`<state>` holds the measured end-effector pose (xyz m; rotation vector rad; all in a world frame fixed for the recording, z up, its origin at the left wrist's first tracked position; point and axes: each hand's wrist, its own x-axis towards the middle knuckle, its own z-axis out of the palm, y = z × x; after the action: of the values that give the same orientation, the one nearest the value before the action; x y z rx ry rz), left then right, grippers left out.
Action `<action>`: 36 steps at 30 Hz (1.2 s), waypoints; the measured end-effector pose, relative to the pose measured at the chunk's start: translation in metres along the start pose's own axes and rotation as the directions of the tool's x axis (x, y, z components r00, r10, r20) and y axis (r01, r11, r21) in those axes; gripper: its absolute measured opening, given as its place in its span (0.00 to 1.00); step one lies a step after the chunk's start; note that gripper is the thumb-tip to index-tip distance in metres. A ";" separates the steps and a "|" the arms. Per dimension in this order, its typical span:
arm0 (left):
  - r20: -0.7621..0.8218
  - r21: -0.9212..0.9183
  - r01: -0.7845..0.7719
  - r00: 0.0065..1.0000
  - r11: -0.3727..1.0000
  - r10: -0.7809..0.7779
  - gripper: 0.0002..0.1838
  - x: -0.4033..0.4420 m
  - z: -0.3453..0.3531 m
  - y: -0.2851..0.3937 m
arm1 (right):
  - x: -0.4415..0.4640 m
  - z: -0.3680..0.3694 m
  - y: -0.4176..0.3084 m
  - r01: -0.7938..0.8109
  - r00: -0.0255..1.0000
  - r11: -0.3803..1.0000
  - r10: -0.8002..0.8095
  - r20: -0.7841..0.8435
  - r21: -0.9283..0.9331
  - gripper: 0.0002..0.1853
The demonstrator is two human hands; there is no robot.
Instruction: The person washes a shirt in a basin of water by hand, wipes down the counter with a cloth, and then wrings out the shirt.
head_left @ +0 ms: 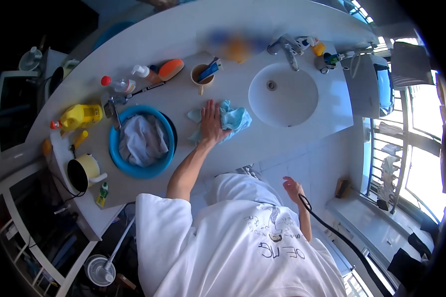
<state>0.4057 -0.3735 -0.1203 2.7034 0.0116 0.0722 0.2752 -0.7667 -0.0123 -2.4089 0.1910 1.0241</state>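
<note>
My left hand (213, 123) lies flat on a light blue cloth (235, 118) on the white countertop (223, 161), its fingers stretched out. The cloth is crumpled, bunched mostly to the right of the hand, with a part showing on the left. My right hand (293, 189) hangs beside my body, below the counter edge, with its fingers loosely apart and nothing visible in them. Just beyond the cloth stands a beige mug (201, 85) holding a blue tube (209, 71). To the left, a blue basin (115, 148) contains a pale grey cloth (142, 141).
A round sink (283, 94) with a faucet (288, 49) is at the right. Along the left stand a yellow jug (84, 116), a red-capped bottle (119, 84), a pump bottle (146, 74), an orange-topped brush (171, 69) and a cream pot (88, 171). A black cable (339, 237) hangs near my right arm.
</note>
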 end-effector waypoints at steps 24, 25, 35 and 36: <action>-0.288 0.130 0.161 0.950 0.978 -0.118 0.57 0.112 0.010 -0.018 | -0.043 0.050 0.022 -0.097 0.995 0.993 0.098 -0.010 0.073 0.17; -0.244 0.137 0.157 0.962 0.978 -0.120 0.56 0.111 0.008 -0.019 | -0.043 0.050 0.022 -0.096 0.995 0.992 0.098 -0.017 0.080 0.18; -0.211 -0.013 0.026 0.977 1.000 -0.028 0.43 0.011 -0.004 0.018 | -0.027 0.054 0.014 -0.009 0.998 0.995 0.004 0.057 0.097 0.18; -0.206 -0.037 0.012 0.978 0.999 -0.019 0.40 0.000 -0.005 0.019 | -0.024 0.053 0.012 0.000 0.998 0.996 -0.005 0.062 0.092 0.18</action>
<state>0.4050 -0.3886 -0.1077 2.6481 0.0933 0.3445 0.2211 -0.7522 -0.0312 -2.2910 0.2088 1.0640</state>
